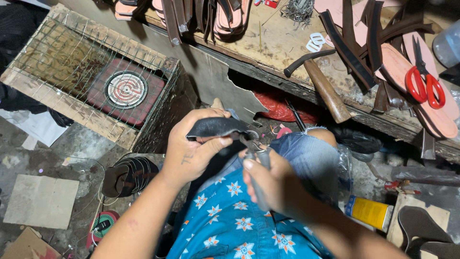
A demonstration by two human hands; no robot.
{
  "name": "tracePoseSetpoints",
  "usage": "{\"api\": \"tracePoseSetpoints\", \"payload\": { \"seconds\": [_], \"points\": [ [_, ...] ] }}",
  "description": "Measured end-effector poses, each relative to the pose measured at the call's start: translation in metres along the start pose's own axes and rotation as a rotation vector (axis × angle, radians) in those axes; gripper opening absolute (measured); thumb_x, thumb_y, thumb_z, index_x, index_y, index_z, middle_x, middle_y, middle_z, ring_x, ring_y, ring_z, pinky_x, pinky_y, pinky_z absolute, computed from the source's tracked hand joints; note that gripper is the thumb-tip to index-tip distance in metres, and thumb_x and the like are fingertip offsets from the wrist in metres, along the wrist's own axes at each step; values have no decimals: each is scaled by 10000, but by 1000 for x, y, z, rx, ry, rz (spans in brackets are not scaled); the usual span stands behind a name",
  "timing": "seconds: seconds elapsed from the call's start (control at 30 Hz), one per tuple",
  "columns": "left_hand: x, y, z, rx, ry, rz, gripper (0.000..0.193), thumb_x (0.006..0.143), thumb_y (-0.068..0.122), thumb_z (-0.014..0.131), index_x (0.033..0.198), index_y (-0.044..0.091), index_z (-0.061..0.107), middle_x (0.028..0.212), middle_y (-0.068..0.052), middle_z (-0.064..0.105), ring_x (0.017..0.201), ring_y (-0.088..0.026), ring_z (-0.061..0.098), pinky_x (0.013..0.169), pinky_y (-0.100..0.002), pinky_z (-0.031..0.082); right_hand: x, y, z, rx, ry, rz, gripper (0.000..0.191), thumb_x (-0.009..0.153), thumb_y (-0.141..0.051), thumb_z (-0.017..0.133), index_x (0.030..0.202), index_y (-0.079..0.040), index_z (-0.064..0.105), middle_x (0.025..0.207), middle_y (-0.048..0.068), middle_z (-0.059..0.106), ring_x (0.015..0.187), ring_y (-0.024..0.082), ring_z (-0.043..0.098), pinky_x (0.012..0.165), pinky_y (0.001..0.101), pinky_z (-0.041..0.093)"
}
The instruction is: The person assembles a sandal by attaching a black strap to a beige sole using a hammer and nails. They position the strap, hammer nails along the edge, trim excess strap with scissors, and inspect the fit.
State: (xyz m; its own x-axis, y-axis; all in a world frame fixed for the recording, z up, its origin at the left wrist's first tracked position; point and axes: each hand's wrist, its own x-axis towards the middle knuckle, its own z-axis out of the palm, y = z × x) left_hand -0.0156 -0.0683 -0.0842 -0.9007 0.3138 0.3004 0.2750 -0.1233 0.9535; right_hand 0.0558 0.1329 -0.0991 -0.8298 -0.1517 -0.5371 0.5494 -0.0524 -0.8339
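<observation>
Pinched between thumb and fingers, the left hand [191,148] holds a dark leather piece [215,127] above the lap, while the right hand [268,184] is closed round pliers [254,153] biting its edge. A slip could tear the leather or nick the thumb. Far right on the bench lie a hammer [326,86] and red scissors [425,86].

Both hands working close together above the lap, forearms bare.

Left hand [194,146] is curling inward, thumb pressing across toward the fingers [203,115] in a pinch, wrist bending, forearm rising from the lower left. Right hand [268,182] is closing in a fist-like grip, thumb lying along the top and pointing up, forearm entering from the lower right. The hands are sitting just beside each other, knuckles nearly meeting.
</observation>
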Motion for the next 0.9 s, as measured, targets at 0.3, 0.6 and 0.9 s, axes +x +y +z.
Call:
{"api": "tracePoseSetpoints", "payload": {
  "seconds": [0.3,0.6,0.9],
  "points": [
    [-3,-33,15,-83,413,-71,232,966,81,719,1162,-18,640,1040,-78,722,942,-131,680,882,-297,564,68,30,18,-635,440,-944,278,988,-196,652,1158,2,558,899,233,689,807,436,688,707,488,534],
    [-16,-99,38,-696,460,-257,244,912,12,726,1147,-1,662,1065,-85,726,954,-171,692,905,-334,552,69,31,-12,-1017,360,-524,368,943,-292,623,1172,-11,558,864,282,695,808,491,669,754,580,510],
    [4,-48,-25,740,-321,96,470,749,77,719,1219,82,706,1228,-154,727,1090,-343,691,866,-385,552,44,43,5,-1099,244,-467,349,930,-267,596,1199,-50,552,883,210,719,839,413,698,744,549,521]
  ]
}}
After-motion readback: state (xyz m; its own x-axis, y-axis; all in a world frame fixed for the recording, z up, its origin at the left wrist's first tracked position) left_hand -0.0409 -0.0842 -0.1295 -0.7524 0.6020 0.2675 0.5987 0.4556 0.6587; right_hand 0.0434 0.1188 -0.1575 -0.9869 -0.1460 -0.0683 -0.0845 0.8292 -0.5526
